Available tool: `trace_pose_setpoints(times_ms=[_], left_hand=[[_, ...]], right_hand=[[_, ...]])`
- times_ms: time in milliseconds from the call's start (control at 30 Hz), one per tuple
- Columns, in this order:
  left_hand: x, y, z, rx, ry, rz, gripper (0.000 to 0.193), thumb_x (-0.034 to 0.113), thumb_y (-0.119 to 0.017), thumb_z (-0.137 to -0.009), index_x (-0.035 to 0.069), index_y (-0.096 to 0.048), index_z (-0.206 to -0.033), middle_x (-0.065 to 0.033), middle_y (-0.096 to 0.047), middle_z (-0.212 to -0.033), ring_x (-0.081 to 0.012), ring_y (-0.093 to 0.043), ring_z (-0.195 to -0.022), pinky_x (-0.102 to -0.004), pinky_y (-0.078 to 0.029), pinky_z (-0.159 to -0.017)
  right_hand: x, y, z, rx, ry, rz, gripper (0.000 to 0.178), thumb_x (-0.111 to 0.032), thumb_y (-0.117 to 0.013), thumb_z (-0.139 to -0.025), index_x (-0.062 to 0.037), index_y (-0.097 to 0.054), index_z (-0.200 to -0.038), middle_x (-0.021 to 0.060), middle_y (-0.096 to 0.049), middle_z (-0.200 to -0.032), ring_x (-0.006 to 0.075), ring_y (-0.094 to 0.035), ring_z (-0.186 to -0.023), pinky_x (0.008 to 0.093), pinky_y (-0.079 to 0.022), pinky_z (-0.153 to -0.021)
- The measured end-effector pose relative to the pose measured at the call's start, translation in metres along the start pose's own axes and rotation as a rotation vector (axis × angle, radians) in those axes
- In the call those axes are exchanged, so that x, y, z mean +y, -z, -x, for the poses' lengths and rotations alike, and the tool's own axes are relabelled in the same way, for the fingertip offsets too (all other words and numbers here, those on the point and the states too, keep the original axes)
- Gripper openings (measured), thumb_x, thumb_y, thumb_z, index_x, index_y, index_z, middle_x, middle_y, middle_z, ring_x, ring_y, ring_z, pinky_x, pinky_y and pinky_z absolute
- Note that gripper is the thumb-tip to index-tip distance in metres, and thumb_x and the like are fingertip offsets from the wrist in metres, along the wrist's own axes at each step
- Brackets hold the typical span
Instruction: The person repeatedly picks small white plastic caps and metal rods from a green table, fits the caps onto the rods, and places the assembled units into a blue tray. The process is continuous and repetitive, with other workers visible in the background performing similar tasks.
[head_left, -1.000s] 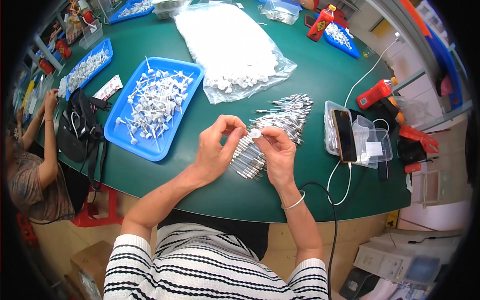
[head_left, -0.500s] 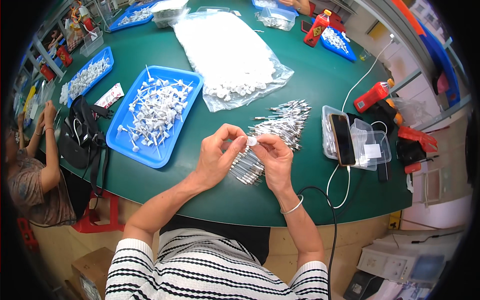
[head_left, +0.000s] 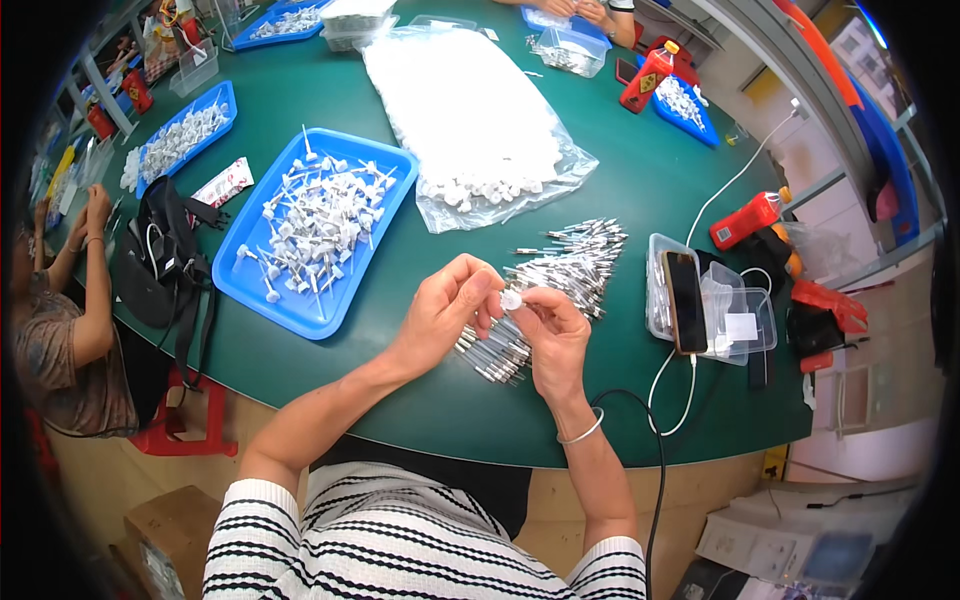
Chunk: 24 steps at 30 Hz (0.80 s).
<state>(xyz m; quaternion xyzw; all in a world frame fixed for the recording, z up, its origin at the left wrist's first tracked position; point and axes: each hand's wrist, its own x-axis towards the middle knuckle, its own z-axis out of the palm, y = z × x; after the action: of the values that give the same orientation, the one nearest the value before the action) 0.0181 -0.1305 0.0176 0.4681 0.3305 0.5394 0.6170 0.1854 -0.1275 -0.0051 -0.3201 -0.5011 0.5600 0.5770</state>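
Head: 2 hands point(head_left: 450, 312) point(head_left: 556, 340) at 1 cap point(head_left: 511, 300), near tabletop edge point(head_left: 480, 456) well apart.

white piece point(head_left: 511, 300) in right hand point(head_left: 557, 338) too small for detail, striped top point(head_left: 400, 535) cut off below

This is a small-parts assembly workshop: a green tabletop point(head_left: 440, 410) carries blue plastic trays point(head_left: 292, 308) of white-headed stems point(head_left: 325, 225), a plastic bag point(head_left: 470, 110) of white pieces and heaped metal rods point(head_left: 570, 265), with co-workers point(head_left: 75, 350) around it.
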Motion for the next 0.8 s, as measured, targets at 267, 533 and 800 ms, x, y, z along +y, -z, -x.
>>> trace_pose_setpoints(times_ms=[267,533,800], left_hand=[[0.0030,0.0072,-0.0029,-0.099,0.123,-0.037,0.025,0.028,-0.053,-0.098,0.004,-0.054,-0.091,-0.0049,-0.059,-0.078,-0.0069,-0.056,-0.064,-0.0221,-0.050,-0.053],[0.0063,0.0069,-0.0025,-0.113,0.173,0.103,0.025,0.027,-0.055,-0.097,0.004,-0.056,-0.088,-0.0028,-0.058,-0.076,-0.0059,-0.055,-0.064,-0.0212,-0.051,-0.054],[0.0052,0.0058,-0.0020,-0.132,0.193,0.183,0.020,0.022,-0.052,-0.098,0.004,-0.056,-0.090,-0.0031,-0.058,-0.077,-0.0064,-0.056,-0.065,-0.0224,-0.052,-0.055]], right_hand=[[-0.0019,-0.0011,0.0008,-0.045,0.004,0.024,0.016,0.004,-0.068,-0.083,-0.0014,-0.066,-0.098,0.0036,-0.063,-0.092,0.0100,-0.057,-0.085,0.0246,-0.046,-0.076],[-0.0040,-0.0007,-0.0001,-0.068,-0.047,-0.056,0.015,0.003,-0.068,-0.083,-0.0024,-0.066,-0.098,0.0026,-0.064,-0.092,0.0088,-0.059,-0.082,0.0228,-0.047,-0.073],[-0.0026,0.0018,-0.0002,-0.068,-0.106,-0.135,0.017,0.004,-0.067,-0.083,-0.0031,-0.066,-0.098,0.0021,-0.064,-0.092,0.0086,-0.059,-0.083,0.0219,-0.047,-0.073]])
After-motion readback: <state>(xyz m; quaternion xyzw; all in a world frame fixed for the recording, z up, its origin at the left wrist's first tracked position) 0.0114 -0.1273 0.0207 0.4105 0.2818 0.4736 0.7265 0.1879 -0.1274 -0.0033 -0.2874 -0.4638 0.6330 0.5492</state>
